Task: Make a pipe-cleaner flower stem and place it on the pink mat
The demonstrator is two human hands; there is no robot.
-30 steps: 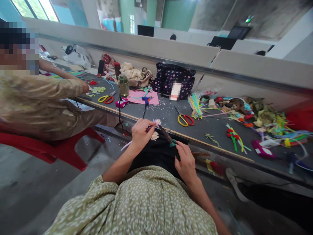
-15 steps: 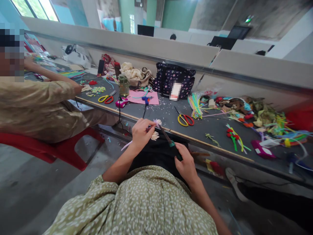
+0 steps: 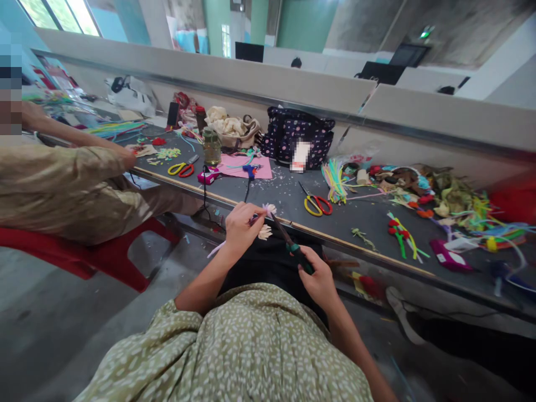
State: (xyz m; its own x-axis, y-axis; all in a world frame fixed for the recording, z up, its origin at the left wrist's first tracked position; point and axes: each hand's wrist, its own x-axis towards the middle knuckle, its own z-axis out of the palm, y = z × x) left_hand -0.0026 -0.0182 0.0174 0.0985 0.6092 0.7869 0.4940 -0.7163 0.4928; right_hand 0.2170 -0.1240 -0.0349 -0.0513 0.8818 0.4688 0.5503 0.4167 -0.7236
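Well short of the dark spotted bag (image 3: 297,128), the right hand (image 3: 317,274) has its fingers wrapped round the handle of a slim dark tool (image 3: 281,228). More of that handle shows than a second ago, while the tip is at the pale purple flower (image 3: 270,209) as before; I judge this a change of grip, with the work on the flower going on.

The left hand (image 3: 243,228) pinches narrowly at the flower, straight in front of the bag. A lilac stem (image 3: 216,249) pokes out behind the hand, and a cream petal cluster (image 3: 264,232) sits just under its fingers; whether they hold it, I cannot tell.

Farther out, scissors (image 3: 318,206) lie nearer than the bag, slightly to its right. Well to its left, a co-worker's sleeve (image 3: 62,170) has shifted away leftward, which seems to leave the flower work untouched. A blue glue gun (image 3: 252,170) rests on a pink sheet (image 3: 266,167) in front of the bag's left side; a bundle of fuzzy stems (image 3: 335,181) lies just right of it.
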